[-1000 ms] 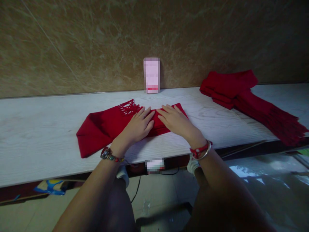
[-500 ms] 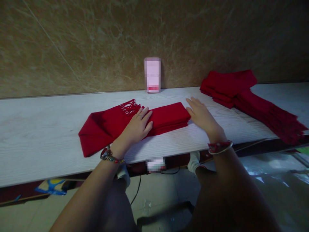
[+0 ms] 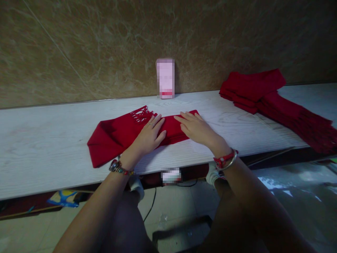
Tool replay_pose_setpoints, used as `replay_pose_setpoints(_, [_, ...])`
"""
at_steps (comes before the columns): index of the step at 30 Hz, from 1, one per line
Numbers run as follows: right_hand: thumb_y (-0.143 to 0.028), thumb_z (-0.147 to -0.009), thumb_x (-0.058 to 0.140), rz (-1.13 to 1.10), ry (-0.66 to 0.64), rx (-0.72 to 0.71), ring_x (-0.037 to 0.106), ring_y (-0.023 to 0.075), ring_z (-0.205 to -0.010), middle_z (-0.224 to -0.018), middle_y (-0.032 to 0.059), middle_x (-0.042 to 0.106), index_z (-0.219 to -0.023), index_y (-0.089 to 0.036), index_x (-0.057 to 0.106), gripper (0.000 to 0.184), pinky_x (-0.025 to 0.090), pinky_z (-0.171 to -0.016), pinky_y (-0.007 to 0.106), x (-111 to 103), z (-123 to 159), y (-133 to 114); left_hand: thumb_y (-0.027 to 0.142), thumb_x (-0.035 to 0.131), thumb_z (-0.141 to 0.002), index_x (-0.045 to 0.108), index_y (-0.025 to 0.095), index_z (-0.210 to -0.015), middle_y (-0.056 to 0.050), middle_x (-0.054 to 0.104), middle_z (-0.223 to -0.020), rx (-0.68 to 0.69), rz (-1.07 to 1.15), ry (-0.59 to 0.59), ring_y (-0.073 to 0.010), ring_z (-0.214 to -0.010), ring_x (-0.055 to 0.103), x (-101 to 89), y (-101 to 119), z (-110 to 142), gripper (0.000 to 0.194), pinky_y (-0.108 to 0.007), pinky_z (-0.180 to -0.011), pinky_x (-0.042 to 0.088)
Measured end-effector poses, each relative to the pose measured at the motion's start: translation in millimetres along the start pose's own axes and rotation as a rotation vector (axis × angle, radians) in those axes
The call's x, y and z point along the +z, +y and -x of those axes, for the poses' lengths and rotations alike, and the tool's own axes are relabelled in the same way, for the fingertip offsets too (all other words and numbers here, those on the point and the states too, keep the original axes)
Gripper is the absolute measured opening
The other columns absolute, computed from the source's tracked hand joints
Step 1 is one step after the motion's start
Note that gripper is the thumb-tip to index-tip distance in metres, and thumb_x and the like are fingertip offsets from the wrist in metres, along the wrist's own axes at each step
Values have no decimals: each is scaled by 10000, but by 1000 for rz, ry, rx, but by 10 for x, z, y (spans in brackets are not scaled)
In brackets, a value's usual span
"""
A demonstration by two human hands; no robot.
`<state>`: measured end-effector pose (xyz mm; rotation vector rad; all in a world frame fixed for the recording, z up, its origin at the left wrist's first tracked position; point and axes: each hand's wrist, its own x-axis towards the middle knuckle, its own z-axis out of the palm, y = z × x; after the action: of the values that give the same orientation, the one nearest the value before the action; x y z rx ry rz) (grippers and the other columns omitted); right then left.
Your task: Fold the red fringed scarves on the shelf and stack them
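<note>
A red fringed scarf point(image 3: 112, 138) lies folded into a long strip in front of me, its tassels showing near the middle. My left hand point(image 3: 150, 135) rests flat on the scarf beside the tassels, fingers spread. On the folded right part lies my right hand point(image 3: 197, 129), palm down with its fingers apart, covering much of that end. Neither hand grips the cloth. The scarf's left end is turned over at a slant.
A second red scarf point(image 3: 252, 88) lies loosely folded at the right, its fringe trailing toward the front edge. A phone point(image 3: 165, 79), blurred, leans against the marble-patterned wall point(image 3: 105, 45). The pale wooden bench top point(image 3: 39, 151) is narrow. A blue and yellow packet point(image 3: 63, 199) sits below its edge.
My right hand has moved left from the scarf's right end onto its top. My left hand stays on the scarf. The view has shifted slightly.
</note>
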<state>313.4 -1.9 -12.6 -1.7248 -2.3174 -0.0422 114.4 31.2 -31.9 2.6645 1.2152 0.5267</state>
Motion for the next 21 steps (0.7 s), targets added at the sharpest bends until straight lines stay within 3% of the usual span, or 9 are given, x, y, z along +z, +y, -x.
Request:
replay_pose_setpoints(6, [-210,-894,311,-69,0,205,369,292,-1332,-1486,56,371,-1412,-261,392,527,334,-1041,581,-13,165,407,453,317,-902,350,65,-1389,-175,274,-1507,1,11,-17,-290,-1400,208,-23,1,17,624,-468,-1143,188])
replay_pose_setpoints(10, [-177,-867,342,-55,145,250,342,320,-1342,-1450,82,426,-1373,-206,458,520,321,-1053,577,-48,220,502,482,343,-883,340,56,-1393,-179,263,-1510,-16,23,-28,-295,-1401,203,-32,9,16,664,-461,-1143,191])
replay_pose_setpoints(13, [-146,-860,341,-71,282,209,280,300,-1375,-1476,97,382,-1361,-161,469,517,285,-1087,549,-129,206,388,484,348,-876,340,52,-1391,-183,270,-1506,-27,39,-27,-285,-1398,219,-35,15,12,673,-454,-1143,197])
replay_pose_setpoints(15, [-138,-864,341,-91,306,118,262,267,-1386,-1477,81,384,-1362,-167,467,514,262,-1108,520,-163,175,239,479,349,-873,339,43,-1389,-189,275,-1503,-27,49,-22,-279,-1397,225,-37,17,9,675,-450,-1142,200])
replay_pose_setpoints(18, [-144,-879,344,-99,219,-56,331,215,-1357,-1427,42,462,-1334,-203,501,485,254,-1120,480,-128,123,-20,466,350,-868,327,19,-1388,-207,273,-1499,-18,61,-18,-268,-1396,230,-38,10,12,686,-443,-1144,194])
replay_pose_setpoints(21, [-159,-897,344,-55,90,-137,401,200,-1315,-1374,44,524,-1307,-196,531,452,269,-1114,453,-46,104,-203,468,344,-867,310,14,-1396,-212,266,-1500,-12,84,-18,-255,-1402,218,-35,-10,26,698,-436,-1150,176])
